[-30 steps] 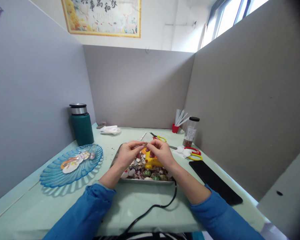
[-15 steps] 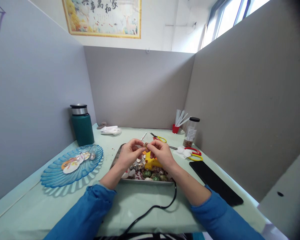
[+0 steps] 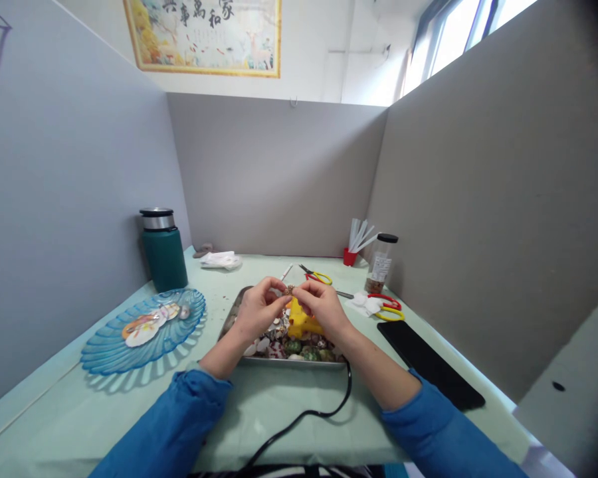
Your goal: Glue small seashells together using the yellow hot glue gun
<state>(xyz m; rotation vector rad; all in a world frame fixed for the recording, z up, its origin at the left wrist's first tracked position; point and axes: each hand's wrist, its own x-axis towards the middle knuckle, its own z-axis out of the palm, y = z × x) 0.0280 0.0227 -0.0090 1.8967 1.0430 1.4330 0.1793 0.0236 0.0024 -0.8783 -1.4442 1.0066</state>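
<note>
Over a metal tray point(image 3: 294, 362), my left hand point(image 3: 260, 307) and my right hand point(image 3: 325, 307) meet fingertip to fingertip. Between them they pinch a small speckled brown shell point(image 3: 290, 290), partly covered by the fingers. Both hands are closed on it. Beneath them in the tray lies a yellow glue gun point(image 3: 301, 322), its upper part hidden by my right hand. Around the glue gun are many shells point(image 3: 293, 346), some green, some white or patterned. A black cord point(image 3: 323, 413) runs from the tray's right corner toward the table's front edge.
To the left are a blue shell-shaped plate point(image 3: 179, 338) holding flat shells and a green bottle point(image 3: 165, 259). Right of the tray sit red-and-yellow scissors point(image 3: 393, 311), white cotton point(image 3: 366, 303), a jar point(image 3: 380, 265), a black slab point(image 3: 431, 365) and a red cup point(image 3: 349, 257) of white sticks.
My fingers have shifted very slightly around the small shell, which sits a touch further left. Everything else stays in place.
</note>
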